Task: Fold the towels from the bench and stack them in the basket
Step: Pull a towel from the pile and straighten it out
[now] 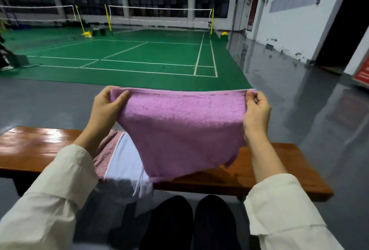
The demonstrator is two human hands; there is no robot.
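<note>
**Item:** purple terry-cloth towel (179, 130), held up in the air over the glossy brown wooden surface (36, 146).
**Long axis:** side to side, with the top hem stretched level between my two grips.
**Left grip** (105, 106): thumb and fingers pinched on the top left corner.
**Right grip** (256, 110): clamped on the top right corner, at the same height, neither one nearer.
**Body of towel:** hangs below the hem, towards me.
**Likely next:** carry one corner across to the other, halving the length.
**Also on the surface:** pink textured towel (105, 154) and pale white cloth (125, 158), side by side.
**Basket:** not in view.
</note>
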